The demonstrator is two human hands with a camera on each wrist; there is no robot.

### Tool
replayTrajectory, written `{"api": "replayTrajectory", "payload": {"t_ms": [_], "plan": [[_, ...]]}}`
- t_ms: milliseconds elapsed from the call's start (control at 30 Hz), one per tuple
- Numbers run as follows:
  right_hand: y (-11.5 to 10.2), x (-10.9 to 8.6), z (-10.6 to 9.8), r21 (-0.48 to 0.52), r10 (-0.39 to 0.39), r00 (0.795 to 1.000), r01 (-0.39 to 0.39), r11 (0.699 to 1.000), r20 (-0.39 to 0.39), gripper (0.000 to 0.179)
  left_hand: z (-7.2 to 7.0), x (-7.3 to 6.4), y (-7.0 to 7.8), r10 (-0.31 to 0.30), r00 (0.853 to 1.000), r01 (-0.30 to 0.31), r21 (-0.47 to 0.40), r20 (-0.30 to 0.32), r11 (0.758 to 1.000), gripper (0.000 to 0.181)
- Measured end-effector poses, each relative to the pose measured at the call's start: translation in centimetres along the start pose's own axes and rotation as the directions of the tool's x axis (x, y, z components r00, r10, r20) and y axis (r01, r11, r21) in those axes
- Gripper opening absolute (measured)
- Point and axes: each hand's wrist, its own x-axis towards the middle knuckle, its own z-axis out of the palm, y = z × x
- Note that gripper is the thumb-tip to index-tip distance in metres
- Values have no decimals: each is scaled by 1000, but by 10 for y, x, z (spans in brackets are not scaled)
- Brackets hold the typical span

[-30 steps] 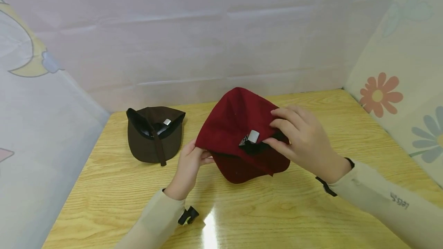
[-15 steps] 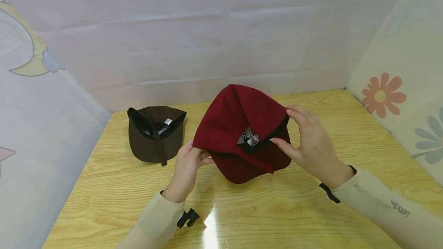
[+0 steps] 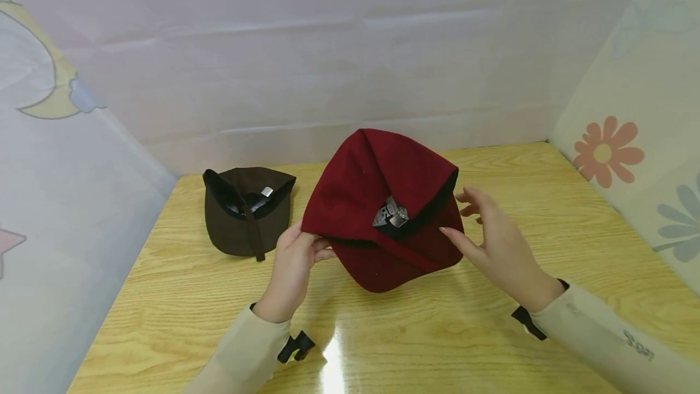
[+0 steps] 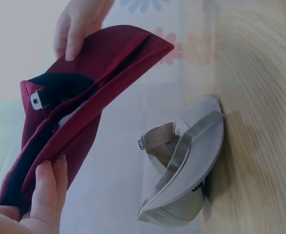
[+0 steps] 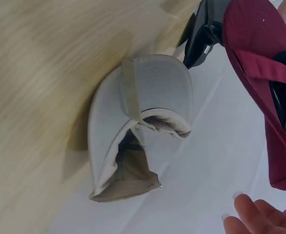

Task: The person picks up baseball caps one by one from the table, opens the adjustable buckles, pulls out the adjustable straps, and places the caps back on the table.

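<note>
A dark red cap point(image 3: 377, 193) is held up over the table, its black inner band and silvery lettering showing through the back opening. My left hand point(image 3: 292, 266) pinches the cap's left edge; in the left wrist view its fingers point(image 4: 45, 190) lie along the red fabric. At the right side my right hand point(image 3: 500, 248) has thumb and fingers spread, the thumb tip overlapping the brim's edge in the head view. From the right wrist, the fingers point(image 5: 259, 214) appear apart from the cap.
A dark brown cap point(image 3: 268, 230) lies at the table's back left, strap over its brim. A beige cap point(image 4: 181, 170), seen in both wrist views, is hidden behind the red cap in the head view. Pale printed walls point(image 3: 350, 78) border the wooden table point(image 3: 437, 339).
My right hand has let go of the red cap's back edge and drawn right and slightly down. The cap's right back corner has spread outward, uncovering more lettering. My left hand keeps its grip.
</note>
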Motion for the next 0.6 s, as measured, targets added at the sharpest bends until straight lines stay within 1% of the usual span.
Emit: {"api": "replayTrajectory", "payload": {"t_ms": [67, 200, 467, 600], "plan": [[0, -3, 0, 6, 49, 998, -49, 999, 39, 60, 0, 0, 1, 2, 1000, -2, -4, 1, 1000, 23], [1, -9, 0, 14, 103, 991, -104, 994, 86, 63, 1, -1, 2, -1, 1000, 1, -10, 1, 1000, 24], [4, -18, 3, 62, 129, 985, -137, 989, 117, 55, 2, -3, 4, 17, 1000, -16, -18, 18, 1000, 23], [6, -23, 5, 59, 116, 985, -124, 990, 127, 48, 4, -4, 4, 14, 1000, -13, -26, 23, 1000, 23]]}}
